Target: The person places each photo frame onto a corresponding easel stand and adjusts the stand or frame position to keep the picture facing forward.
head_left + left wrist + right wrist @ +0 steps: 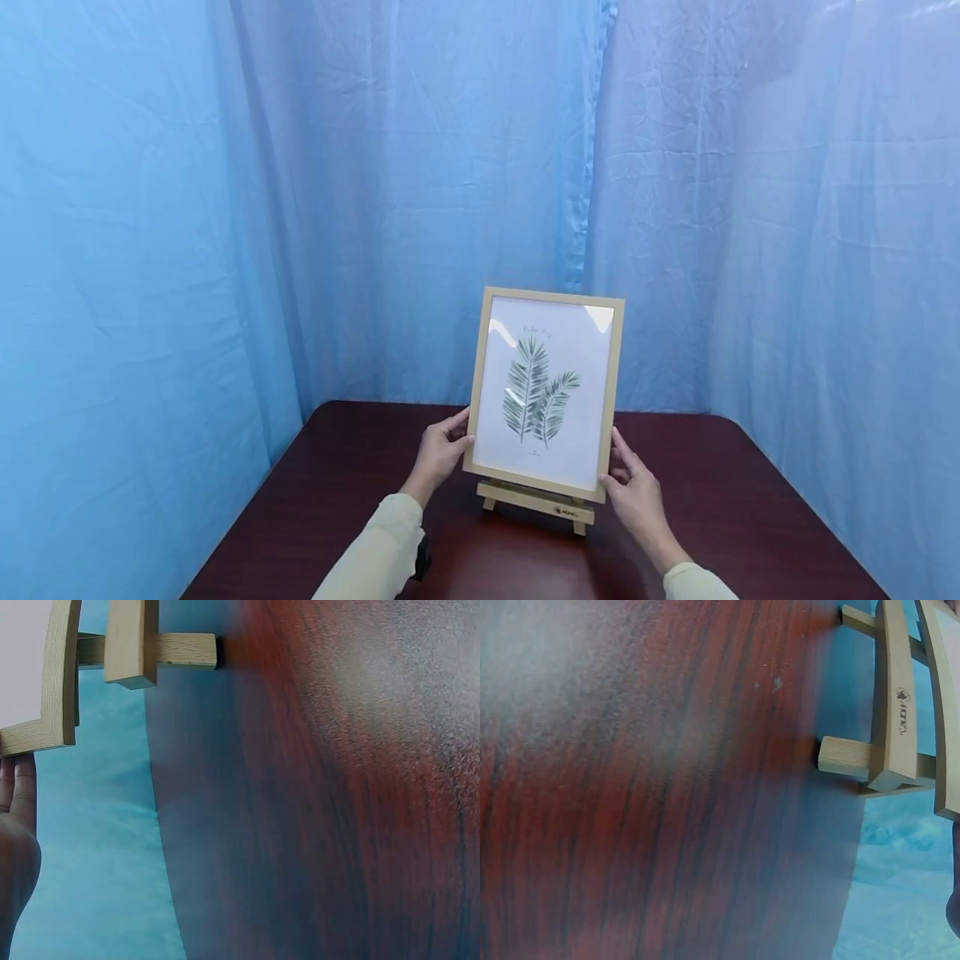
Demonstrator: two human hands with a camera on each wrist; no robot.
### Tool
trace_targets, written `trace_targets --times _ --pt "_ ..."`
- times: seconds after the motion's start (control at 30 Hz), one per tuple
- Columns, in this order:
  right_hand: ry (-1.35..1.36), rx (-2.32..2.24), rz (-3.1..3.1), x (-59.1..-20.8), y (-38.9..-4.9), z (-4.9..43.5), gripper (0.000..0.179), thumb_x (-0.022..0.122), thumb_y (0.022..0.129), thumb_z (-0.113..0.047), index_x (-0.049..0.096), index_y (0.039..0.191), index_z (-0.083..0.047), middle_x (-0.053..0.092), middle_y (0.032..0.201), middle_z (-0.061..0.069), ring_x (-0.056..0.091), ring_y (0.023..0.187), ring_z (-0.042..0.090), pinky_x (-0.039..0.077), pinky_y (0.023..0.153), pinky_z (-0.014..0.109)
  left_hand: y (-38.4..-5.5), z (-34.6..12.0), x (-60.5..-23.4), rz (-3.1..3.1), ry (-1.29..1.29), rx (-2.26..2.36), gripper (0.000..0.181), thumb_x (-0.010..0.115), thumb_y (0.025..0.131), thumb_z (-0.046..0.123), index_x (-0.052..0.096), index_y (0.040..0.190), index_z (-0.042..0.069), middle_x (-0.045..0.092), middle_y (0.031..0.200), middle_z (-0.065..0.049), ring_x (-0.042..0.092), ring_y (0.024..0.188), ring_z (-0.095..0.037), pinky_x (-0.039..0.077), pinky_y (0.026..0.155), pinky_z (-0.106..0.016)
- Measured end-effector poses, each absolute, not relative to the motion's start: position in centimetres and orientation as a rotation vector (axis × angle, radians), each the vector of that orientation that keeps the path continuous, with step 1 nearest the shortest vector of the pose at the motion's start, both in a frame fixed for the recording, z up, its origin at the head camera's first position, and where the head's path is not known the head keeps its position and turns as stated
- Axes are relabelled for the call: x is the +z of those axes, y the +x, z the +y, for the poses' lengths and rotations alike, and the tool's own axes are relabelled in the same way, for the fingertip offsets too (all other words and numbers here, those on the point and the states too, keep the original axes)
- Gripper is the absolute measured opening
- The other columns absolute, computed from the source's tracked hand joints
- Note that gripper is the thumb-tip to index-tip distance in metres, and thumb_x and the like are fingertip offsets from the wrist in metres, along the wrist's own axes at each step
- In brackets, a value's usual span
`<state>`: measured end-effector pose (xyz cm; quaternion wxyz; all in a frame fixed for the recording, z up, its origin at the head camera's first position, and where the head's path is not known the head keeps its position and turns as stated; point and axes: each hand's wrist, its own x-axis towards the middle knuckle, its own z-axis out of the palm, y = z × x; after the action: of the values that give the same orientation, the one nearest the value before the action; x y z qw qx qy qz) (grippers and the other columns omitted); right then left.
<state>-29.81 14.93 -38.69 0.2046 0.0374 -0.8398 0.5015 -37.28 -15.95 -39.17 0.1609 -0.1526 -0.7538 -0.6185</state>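
Observation:
A light wood picture frame [546, 393] with a print of two green palm leaves stands upright, tilted a little, in the head view. My left hand [442, 454] holds its left side near the bottom, thumb at the front edge. On the opposite side my right hand [636, 492] grips the lower right edge. Just under the frame is a small wooden tabletop easel [525, 498], its upper part hidden behind the picture. Both wrist views show a narrow gap between the frame's bottom edge [56, 697] and the easel's front ledge [900, 742].
The easel's feet stand on a dark red-brown wooden table [337, 492] with rounded far corners. Light blue curtains [450, 167] hang behind the table and along both sides. A black band [422, 558] shows at the left sleeve.

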Motion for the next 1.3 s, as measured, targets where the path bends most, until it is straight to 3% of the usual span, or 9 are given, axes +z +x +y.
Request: trace_targets --times 0.7,0.97,1.3 --pt "0.064 1.413 -2.323 -41.6 -30.3 15.1 0.082 0.065 0.085 0.013 0.035 0.156 -0.017 0.059 0.128 0.025 0.067 0.100 0.035 0.056 0.071 0.027 -37.0 -15.2 -41.3 -2.168 -0.362 -1.771 0.050 0.069 0.088 -0.007 0.061 0.136 0.006 0.070 0.111 -0.015 0.066 0.097 -0.025 0.057 0.076 -0.033" --pt "0.058 1.391 -2.295 -42.3 -30.4 15.1 0.080 0.065 0.086 0.012 0.036 0.155 -0.016 0.064 0.116 0.022 0.068 0.095 0.032 0.057 0.069 0.027 -36.9 -14.9 -41.4 -2.170 -0.355 -1.778 0.050 0.068 0.089 -0.006 0.061 0.137 0.007 0.070 0.114 -0.015 0.066 0.101 -0.026 0.057 0.078 -0.034" --pt "0.029 1.401 -2.357 -41.9 -30.8 15.3 0.079 0.063 0.090 0.010 0.031 0.157 -0.018 0.061 0.118 0.023 0.066 0.101 0.036 0.056 0.071 0.029 -36.9 -14.9 -41.3 -2.180 -0.360 -1.759 0.050 0.068 0.089 -0.006 0.060 0.137 0.007 0.070 0.112 -0.015 0.066 0.100 -0.026 0.057 0.078 -0.034"
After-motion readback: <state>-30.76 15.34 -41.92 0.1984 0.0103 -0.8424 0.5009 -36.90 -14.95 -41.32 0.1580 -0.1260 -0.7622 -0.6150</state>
